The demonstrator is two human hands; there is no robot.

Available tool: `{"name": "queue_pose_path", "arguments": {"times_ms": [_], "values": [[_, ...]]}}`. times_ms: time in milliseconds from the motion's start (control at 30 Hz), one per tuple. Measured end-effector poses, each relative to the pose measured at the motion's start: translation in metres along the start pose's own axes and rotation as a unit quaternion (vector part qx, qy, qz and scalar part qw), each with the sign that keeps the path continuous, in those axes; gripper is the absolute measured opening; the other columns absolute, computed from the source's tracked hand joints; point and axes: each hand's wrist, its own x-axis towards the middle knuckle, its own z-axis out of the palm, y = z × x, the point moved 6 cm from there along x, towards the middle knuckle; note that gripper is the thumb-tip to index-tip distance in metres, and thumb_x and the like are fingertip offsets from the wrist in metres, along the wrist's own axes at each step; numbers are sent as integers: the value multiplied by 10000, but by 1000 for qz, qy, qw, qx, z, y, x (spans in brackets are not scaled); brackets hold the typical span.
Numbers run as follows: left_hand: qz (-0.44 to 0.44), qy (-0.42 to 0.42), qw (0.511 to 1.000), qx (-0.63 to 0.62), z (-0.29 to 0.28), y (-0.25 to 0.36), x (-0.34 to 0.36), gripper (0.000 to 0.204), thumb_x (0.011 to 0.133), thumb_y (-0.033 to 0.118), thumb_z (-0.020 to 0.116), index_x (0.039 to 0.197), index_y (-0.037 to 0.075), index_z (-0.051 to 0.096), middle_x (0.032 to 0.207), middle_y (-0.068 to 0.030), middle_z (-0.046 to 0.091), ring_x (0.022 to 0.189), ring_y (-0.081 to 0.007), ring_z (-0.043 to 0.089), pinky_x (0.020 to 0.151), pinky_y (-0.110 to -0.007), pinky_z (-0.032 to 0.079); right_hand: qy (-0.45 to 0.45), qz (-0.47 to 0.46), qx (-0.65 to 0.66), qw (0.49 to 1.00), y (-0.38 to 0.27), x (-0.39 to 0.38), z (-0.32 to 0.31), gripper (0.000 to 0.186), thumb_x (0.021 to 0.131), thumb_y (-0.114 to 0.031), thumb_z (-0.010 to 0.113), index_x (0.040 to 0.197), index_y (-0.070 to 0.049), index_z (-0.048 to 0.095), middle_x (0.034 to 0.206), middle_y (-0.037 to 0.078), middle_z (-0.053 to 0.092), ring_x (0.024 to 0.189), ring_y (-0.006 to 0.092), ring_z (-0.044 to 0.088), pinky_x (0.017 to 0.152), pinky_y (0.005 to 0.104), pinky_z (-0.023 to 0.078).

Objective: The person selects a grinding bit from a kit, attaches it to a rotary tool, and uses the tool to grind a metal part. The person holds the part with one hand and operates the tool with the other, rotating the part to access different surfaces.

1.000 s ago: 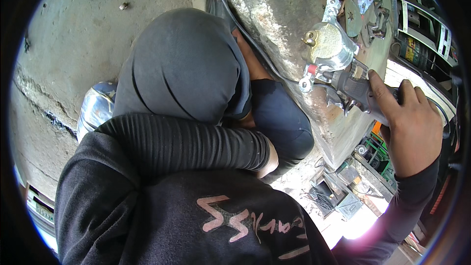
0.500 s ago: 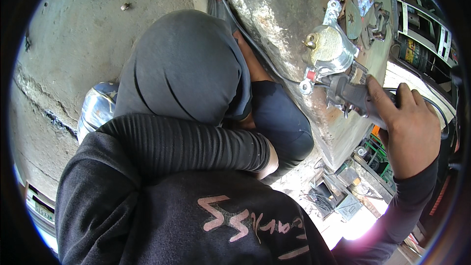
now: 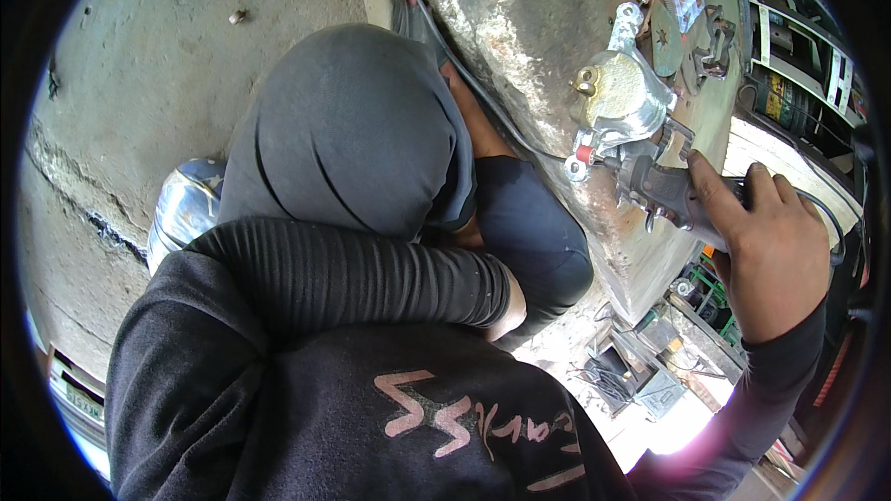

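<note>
My right hand point(image 3: 766, 241) grips a grey-and-black handheld power tool point(image 3: 664, 195) at the right. Its narrow end, with a red cylindrical piece point(image 3: 585, 152), is at the lower lug of a silver cast-metal housing point(image 3: 622, 97) on the worn concrete ledge point(image 3: 520, 46). The housing has a rough yellowish face and a brass-coloured fitting. My left arm, in a black ribbed sleeve, lies across my body; a sliver of my left hand point(image 3: 509, 311) shows past the cuff, its fingers hidden. Bent legs in grey and navy cloth point(image 3: 334, 121) fill the middle.
A black cable point(image 3: 483, 93) runs along the ledge. A clear compartment box point(image 3: 684, 0), flat plate point(image 3: 665, 42) and dark metal bracket point(image 3: 715, 51) lie at upper right. Cluttered parts and green crates point(image 3: 701, 292) are below, metal racks point(image 3: 798, 56) far right. Cracked concrete point(image 3: 111, 130) spans the left.
My right hand and the power tool have edged slightly left and down. The surroundings, housing included, sit a little lower in the picture; my left arm stays across my body.
</note>
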Motion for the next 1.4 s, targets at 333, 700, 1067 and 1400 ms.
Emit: {"name": "queue_pose_path", "arguments": {"times_ms": [333, 700, 1067, 1400], "values": [[37, 49, 998, -13, -1, 2, 4, 317, 813, 238, 636, 1061, 43, 672, 1018, -151, 713, 993, -333, 685, 845, -462, 539, 29, -21, 59, 998, 2, -10, 0, 657, 629, -60, 735, 1257, -224, 633, 854, 94, 580, 781, 259, 625, 656, 382, 509], [35, 177, 977, 112, 23, 26, 25, 447, 836, 413, 701, 1022, 14, 621, 974, -186, 664, 838, -340, 701, 700, -458, 566, 226, 342, 703, 581, -2, -171, 110, 849, 672, -181, 807, 1405, 12, 424, 1134, 160, 647, 1032, 258, 638, 917, 346, 486], [68, 75, 956, 276, 59, 95, 26, 313, 934, 329, 570, 800, 58, 651, 688, -124, 661, 677, -332, 676, 618, -457, 522, 592, 224, 745, 212, -107, -285, 128, 787, 923, -329, 630, 1480, 59, 231, 968, 255, 575, 787, 292, 645, 719, 435, 583], [223, -79, 961, -141, 83, 145, -31, 308, 915, 176, 627, 733, -37, 499, 590, -171, 472, 510, -203, 457, 550, -403, 380, 650, 160, 710, 217, -120, -317, 97, 689, 986, -337, 493, 1503, 26, 217, 1097, 228, 540, 909, 273, 577, 810, 435, 521]]}}
